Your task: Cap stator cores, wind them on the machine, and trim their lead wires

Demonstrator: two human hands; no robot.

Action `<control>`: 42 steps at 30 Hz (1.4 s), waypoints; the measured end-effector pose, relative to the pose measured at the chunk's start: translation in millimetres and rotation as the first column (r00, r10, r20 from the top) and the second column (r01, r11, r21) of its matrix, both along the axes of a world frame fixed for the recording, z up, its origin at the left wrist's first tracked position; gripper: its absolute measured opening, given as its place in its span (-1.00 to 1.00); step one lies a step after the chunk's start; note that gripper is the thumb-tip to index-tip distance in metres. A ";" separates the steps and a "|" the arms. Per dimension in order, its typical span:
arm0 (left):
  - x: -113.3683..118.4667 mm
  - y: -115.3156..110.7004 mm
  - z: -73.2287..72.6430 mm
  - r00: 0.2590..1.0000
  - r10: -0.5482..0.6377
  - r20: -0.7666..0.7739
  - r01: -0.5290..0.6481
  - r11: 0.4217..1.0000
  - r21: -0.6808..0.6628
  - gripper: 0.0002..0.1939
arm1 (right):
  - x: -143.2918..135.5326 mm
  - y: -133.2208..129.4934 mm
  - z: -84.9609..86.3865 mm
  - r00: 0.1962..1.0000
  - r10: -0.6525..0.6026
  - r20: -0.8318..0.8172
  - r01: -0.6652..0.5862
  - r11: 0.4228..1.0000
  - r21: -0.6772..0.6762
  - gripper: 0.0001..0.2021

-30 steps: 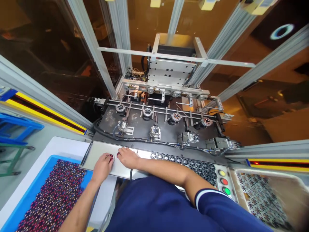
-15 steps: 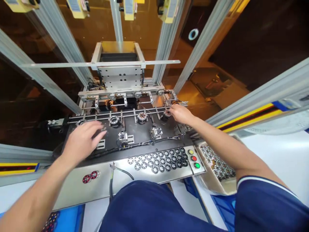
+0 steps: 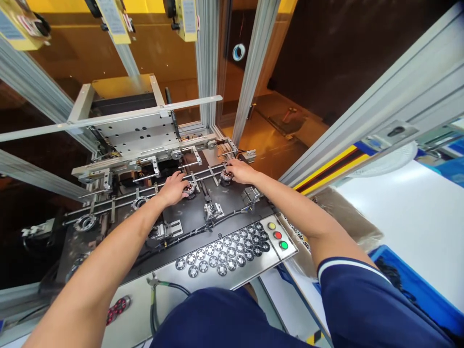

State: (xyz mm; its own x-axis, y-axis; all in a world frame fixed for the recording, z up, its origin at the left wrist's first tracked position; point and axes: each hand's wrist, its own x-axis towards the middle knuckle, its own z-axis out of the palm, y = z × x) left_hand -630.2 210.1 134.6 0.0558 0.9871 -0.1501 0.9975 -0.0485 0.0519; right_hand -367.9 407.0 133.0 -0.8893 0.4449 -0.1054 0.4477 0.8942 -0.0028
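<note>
My left hand (image 3: 173, 189) reaches over the black machine bed, fingers apart, at the left edge of a round slotted metal part (image 3: 189, 189) with copper-coloured spots, seated in a ring holder. Farther right, the bent fingers of my right hand (image 3: 240, 172) close on the rim of a similar round part (image 3: 226, 176) in its holder; its fingertips are partly hidden. Two ring holders to the left, one ring holder (image 3: 85, 222) and another ring holder (image 3: 139, 202), show open centres. Several round slotted parts (image 3: 222, 257) lie in rows on the steel front ledge.
Cutting pliers (image 3: 153, 285) and red-and-black round parts (image 3: 118, 308) lie on the ledge's left. Yellow, red and green buttons (image 3: 278, 235) sit at its right end. Rails and clamps (image 3: 213, 210) surround the holders. A blue bin (image 3: 416, 290) stands at right.
My left hand has moved right, from the left end of the bed to the second holder from the right. My right hand stays at the rightmost part. The view has shifted right.
</note>
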 end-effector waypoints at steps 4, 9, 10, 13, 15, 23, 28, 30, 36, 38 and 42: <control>-2.5 3.4 -3.1 1.000 0.019 0.004 -0.019 1.000 -0.017 -0.66 | -2.4 3.9 -4.9 1.000 0.020 0.003 -0.020 0.999 -0.044 -0.73; -2.8 2.6 -9.0 0.999 0.029 0.042 -0.028 0.999 -0.039 -0.65 | -3.5 5.8 -7.3 1.000 0.017 0.020 -0.015 0.997 -0.080 -0.71; -2.5 2.6 -10.1 0.998 0.032 0.053 -0.030 0.999 -0.042 -0.66 | -3.4 5.8 -7.6 1.000 0.014 0.026 -0.012 0.996 -0.084 -0.71; -2.6 3.5 -10.9 0.995 0.032 0.096 -0.029 0.999 -0.028 -0.68 | -3.1 6.0 -9.1 0.999 0.003 0.039 0.000 0.996 -0.088 -0.70; -3.5 4.7 -8.9 0.991 0.027 0.134 -0.028 1.000 0.006 -0.72 | -3.1 6.8 -10.1 0.999 0.001 0.039 0.002 0.996 -0.086 -0.69; 9.9 -22.7 29.4 0.935 -0.012 0.354 -0.098 0.951 0.293 -0.84 | -5.6 18.6 -13.8 0.999 0.039 0.026 -0.036 0.994 -0.100 -0.70; 39.8 -98.4 75.4 0.874 -0.064 0.482 -0.220 0.832 0.509 -0.88 | -6.8 28.2 -17.5 0.995 0.103 0.013 -0.100 0.987 -0.128 -0.72; 52.5 -130.7 88.0 0.795 -0.098 0.599 -0.344 0.741 0.577 -0.78 | -7.1 30.1 -20.0 0.992 0.128 0.004 -0.127 0.983 -0.135 -0.73; 75.1 -186.3 101.0 0.666 -0.264 0.697 -0.482 0.561 0.673 -0.40 | -10.0 31.3 -22.9 0.987 0.163 0.007 -0.161 0.977 -0.138 -0.74; 77.7 -193.7 101.8 0.665 -0.281 0.692 -0.492 0.531 0.689 -0.36 | -10.9 30.6 -20.8 0.985 0.172 0.016 -0.168 0.974 -0.150 -0.75; 81.5 -204.4 99.7 0.678 -0.191 0.710 -0.540 0.525 0.658 -0.34 | -12.5 26.2 -14.0 0.984 0.175 0.023 -0.168 0.968 -0.185 -0.74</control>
